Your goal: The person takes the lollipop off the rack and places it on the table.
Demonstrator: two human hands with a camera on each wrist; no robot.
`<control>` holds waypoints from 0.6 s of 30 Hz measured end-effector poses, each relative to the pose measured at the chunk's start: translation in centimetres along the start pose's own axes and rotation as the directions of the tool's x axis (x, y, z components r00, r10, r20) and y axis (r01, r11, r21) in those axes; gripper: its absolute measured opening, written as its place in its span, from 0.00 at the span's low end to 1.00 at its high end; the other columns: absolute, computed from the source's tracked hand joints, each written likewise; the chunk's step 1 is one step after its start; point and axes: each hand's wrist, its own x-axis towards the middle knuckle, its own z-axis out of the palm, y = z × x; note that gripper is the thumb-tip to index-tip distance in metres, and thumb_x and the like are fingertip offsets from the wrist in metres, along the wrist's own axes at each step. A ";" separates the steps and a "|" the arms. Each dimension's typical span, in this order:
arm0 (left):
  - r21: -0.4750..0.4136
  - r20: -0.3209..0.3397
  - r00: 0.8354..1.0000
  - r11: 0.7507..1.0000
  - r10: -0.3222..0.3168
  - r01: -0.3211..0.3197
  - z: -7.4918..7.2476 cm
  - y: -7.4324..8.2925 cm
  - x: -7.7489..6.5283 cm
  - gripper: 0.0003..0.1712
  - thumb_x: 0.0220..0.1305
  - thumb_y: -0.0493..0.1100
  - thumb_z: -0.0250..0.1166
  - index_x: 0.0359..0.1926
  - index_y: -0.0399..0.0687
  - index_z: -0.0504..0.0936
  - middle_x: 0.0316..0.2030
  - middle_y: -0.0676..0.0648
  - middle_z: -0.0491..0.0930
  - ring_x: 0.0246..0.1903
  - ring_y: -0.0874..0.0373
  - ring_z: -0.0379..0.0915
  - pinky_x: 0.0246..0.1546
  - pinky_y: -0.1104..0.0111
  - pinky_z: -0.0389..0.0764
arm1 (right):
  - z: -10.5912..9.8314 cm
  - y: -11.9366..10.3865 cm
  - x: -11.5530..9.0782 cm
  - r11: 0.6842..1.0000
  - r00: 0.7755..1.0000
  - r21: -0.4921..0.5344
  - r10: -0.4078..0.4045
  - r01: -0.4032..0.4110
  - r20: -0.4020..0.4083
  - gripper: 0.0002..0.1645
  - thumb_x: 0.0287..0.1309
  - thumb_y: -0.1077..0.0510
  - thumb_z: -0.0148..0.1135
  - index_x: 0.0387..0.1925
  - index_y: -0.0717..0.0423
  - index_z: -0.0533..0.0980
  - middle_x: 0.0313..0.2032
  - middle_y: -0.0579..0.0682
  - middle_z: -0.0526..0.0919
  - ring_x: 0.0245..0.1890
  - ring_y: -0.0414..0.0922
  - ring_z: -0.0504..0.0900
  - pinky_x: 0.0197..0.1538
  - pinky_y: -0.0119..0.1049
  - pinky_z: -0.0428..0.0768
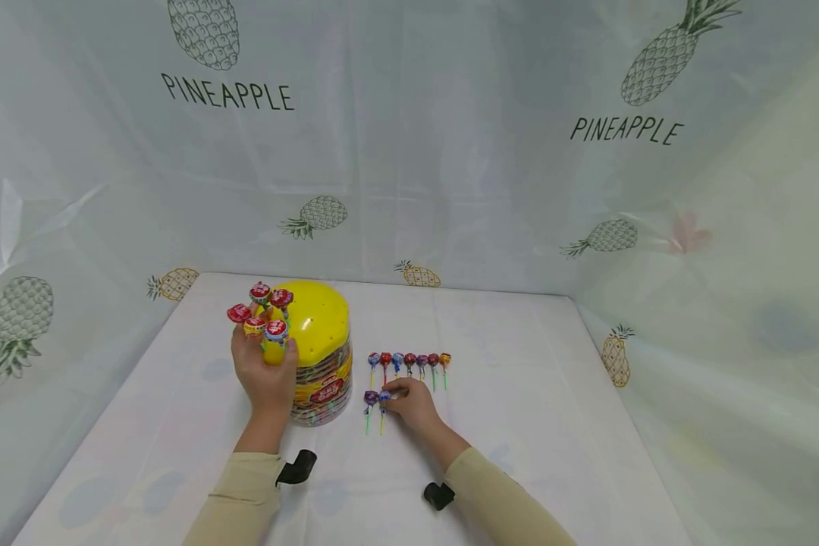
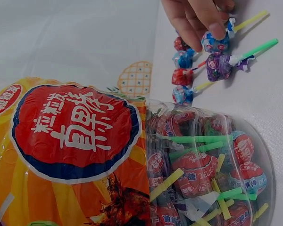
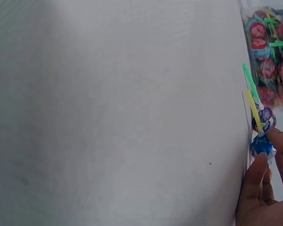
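Note:
My left hand (image 1: 262,383) grips a bunch of several wrapped lollipops (image 1: 277,331), heads up, beside the yellow lid (image 1: 322,318) of a clear candy jar (image 1: 321,413). Blocked by the hand, part of the jar's left side is out of sight. With thumb and fingertips, my right hand (image 1: 418,408) pinches a blue-wrapped lollipop (image 3: 262,146) with a yellow stick, at its head. A purple-wrapped lollipop (image 2: 219,67) with a green stick lies just left of it. Behind these two, a row of several lollipops (image 1: 409,359) lies with sticks toward me.
More lollipops (image 2: 195,174) fill the jar, seen through its clear wall. A white cloth (image 1: 519,425) covers the table. Pale pineapple-print sheeting (image 1: 450,189) hangs behind and at both sides. Black wrist mounts (image 1: 297,467) stick out near both sleeves.

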 end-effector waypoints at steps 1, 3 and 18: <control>0.003 0.001 1.000 1.000 -0.005 0.005 0.0 0.0 0.0 0.39 0.52 0.44 0.62 0.67 0.41 0.68 0.63 0.41 0.65 0.60 0.54 0.61 0.61 0.78 0.65 | 0.0 0.0 0.0 1.000 1.000 0.000 0.002 -0.002 -0.001 0.12 0.50 0.65 0.73 0.38 0.55 0.84 0.32 0.45 0.81 0.25 0.41 0.73 0.26 0.30 0.75; 0.005 0.003 1.000 1.000 -0.011 0.011 0.0 0.1 -0.1 0.39 0.52 0.44 0.62 0.67 0.40 0.68 0.63 0.40 0.65 0.60 0.54 0.61 0.61 0.78 0.65 | -0.1 -0.1 -0.1 1.000 1.000 0.003 0.003 -0.003 -0.001 0.12 0.50 0.65 0.73 0.39 0.56 0.83 0.32 0.46 0.81 0.25 0.41 0.74 0.27 0.30 0.75; -0.008 -0.009 1.000 1.000 0.014 -0.014 0.0 0.0 0.0 0.40 0.53 0.47 0.61 0.68 0.41 0.66 0.62 0.39 0.66 0.59 0.54 0.62 0.60 0.78 0.65 | -1.7 -2.7 -0.4 0.992 0.998 0.118 -0.030 0.037 -0.060 0.16 0.51 0.66 0.71 0.44 0.62 0.82 0.42 0.56 0.82 0.27 0.41 0.75 0.27 0.30 0.75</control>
